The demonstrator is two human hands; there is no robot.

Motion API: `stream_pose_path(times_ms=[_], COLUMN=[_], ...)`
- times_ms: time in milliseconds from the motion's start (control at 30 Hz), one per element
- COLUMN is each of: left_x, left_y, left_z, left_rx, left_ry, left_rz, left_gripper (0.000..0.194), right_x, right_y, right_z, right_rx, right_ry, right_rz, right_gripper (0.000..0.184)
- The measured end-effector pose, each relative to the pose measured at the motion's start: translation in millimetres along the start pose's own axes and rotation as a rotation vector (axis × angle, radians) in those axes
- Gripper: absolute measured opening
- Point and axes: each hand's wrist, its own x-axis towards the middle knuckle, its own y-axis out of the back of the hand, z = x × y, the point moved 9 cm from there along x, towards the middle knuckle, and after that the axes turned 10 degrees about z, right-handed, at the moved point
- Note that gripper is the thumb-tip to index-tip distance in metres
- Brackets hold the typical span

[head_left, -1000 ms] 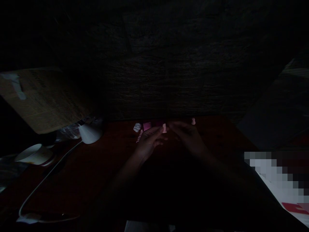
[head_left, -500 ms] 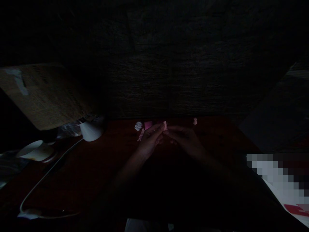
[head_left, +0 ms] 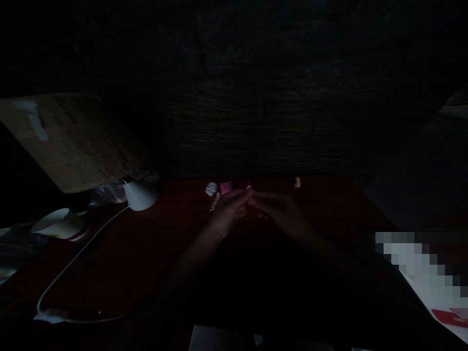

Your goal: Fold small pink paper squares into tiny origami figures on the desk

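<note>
My left hand and my right hand meet above the dark red table, thumbs and fingertips pinched together. Between them they hold a small pale pink piece, mostly covered by the fingers; whether it is paper or clay I cannot make out. Close to my left hand lie a pink square, a pale pink strip and a crumpled white lump. A dark magenta patch shows just behind the fingertips. Off to the right of my right hand stands a small pale pink lump, narrowed at its middle.
The scene is very dim. A white cone-shaped object, a paper cup and a white cable occupy the left side, below a cardboard box. A dark textured wall rises behind the table.
The fingertips have closed further over the pale pink piece, so less of it shows. A dark magenta patch has come into sight behind them. The view has shifted slightly.
</note>
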Motion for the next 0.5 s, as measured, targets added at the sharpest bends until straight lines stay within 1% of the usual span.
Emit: stream_pose_path(times_ms=[200, 300, 400, 500], left_x=[0, 0, -1, -2], left_y=[-1.3, -1.1, -0.5, -2.1], left_z=[-6, -9, -10, -12], left_rx=[-0.055, -0.097, -0.170, -0.225], left_ry=[0.070, 0.120, 0.170, 0.217], left_rz=[-0.011, -0.009, -0.009, -0.040], left_gripper=[0.026, 0.023, 0.023, 0.025], right_x=[2, 3, 2, -1], right_y=[4, 5, 1, -3], right_z=[1, 1, -6, -13], right_rx=[-0.045, -0.056, -0.032, -0.039], right_ry=[0.013, 0.017, 0.086, 0.149], right_rz=[0.040, 0.036, -0.008, -0.034], right_gripper=[0.033, 0.032, 0.028, 0.024])
